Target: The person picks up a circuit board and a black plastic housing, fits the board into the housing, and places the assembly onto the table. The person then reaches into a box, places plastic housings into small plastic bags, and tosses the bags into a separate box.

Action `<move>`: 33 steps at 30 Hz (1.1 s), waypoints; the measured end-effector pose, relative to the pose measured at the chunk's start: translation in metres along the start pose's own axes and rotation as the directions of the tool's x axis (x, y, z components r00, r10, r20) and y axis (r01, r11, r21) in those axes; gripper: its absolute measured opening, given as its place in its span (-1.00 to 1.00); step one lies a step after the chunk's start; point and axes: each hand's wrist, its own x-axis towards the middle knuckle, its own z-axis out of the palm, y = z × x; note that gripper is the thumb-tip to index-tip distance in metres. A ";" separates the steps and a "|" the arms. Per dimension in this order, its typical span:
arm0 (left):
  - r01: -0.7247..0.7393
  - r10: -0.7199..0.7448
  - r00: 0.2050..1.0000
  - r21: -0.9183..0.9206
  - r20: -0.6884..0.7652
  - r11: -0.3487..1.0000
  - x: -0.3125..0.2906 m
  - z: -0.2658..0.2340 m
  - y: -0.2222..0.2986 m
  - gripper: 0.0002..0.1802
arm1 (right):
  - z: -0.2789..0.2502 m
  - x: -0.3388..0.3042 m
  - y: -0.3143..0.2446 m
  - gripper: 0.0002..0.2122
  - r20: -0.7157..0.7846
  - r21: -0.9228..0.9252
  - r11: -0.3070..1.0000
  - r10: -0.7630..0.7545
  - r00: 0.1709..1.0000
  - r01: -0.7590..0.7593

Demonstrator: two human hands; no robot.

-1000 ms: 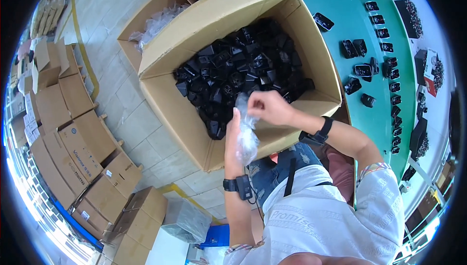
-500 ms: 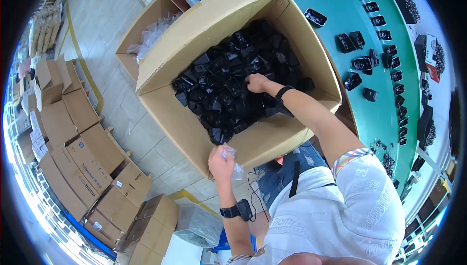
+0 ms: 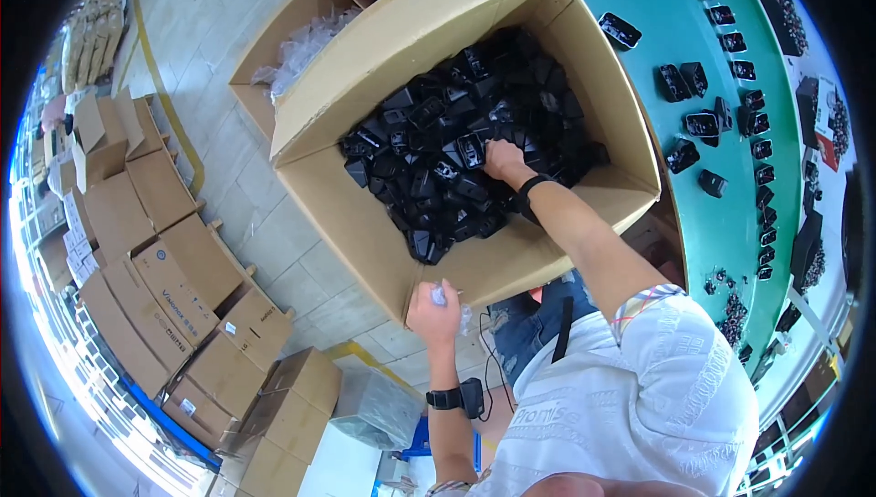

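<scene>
A big open cardboard box (image 3: pixel 333 188) holds a heap of small black plastic housings (image 3: pixel 424 164). My right hand (image 3: pixel 505 163) reaches into it, fingers curled against one black housing (image 3: pixel 471 150) with a paler rim. Part of the grip is hidden by the hand itself. At the near corner of the box, outside its wall, my left hand (image 3: pixel 432 313) is closed around crumpled clear plastic wrap (image 3: pixel 465 318), which pokes out between the fingers and below them. Dark bands circle both wrists.
A green table (image 3: pixel 657 31) along the right carries a row of black housings (image 3: pixel 733 42) and several loose ones (image 3: pixel 701 124). Behind the box's left side, a smaller carton (image 3: pixel 254 68) contains clear plastic wrap. Stacked cartons (image 3: pixel 182 269) stand at the left.
The view has shifted, so the box and table appear farther right. My right hand stays in the heap, with a pale-rimmed housing now showing at its fingers. My left hand still grips the wrap.
</scene>
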 end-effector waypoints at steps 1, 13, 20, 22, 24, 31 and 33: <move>0.006 -0.006 1.000 0.000 -0.003 1.000 0.001 0.000 0.000 -0.73 | -0.007 -0.003 -0.001 -0.62 0.025 -0.062 0.992 -0.106 0.994 0.107; 0.361 -0.256 0.927 -0.466 0.273 0.808 0.037 -0.011 0.011 -0.78 | -0.116 -0.099 -0.008 -0.76 -0.153 -0.151 0.734 -0.680 0.717 0.663; 0.761 -0.058 0.643 -0.629 0.764 0.157 0.097 0.030 0.054 -0.50 | -0.122 -0.163 -0.044 -0.84 -0.179 -0.033 0.738 -0.668 0.722 0.674; 0.847 0.158 0.522 -0.487 0.838 -0.212 0.093 0.051 0.052 -0.39 | -0.096 -0.175 -0.042 -0.88 -0.185 0.016 0.662 -0.734 0.653 0.749; 0.790 0.043 0.583 -0.554 0.811 -0.264 0.091 0.048 0.060 -0.50 | -0.092 -0.177 -0.038 -0.86 -0.103 0.079 0.524 -0.842 0.529 0.848; 0.559 -0.185 0.828 -0.806 0.530 0.195 0.069 0.023 0.001 -0.84 | -0.160 -0.041 0.057 -0.76 -0.196 -0.179 0.984 -0.053 0.979 0.017; 0.484 -0.172 0.875 -0.813 0.452 0.325 0.063 0.022 -0.008 -0.82 | -0.143 -0.002 0.076 -0.73 -0.185 -0.131 0.990 0.028 0.982 -0.053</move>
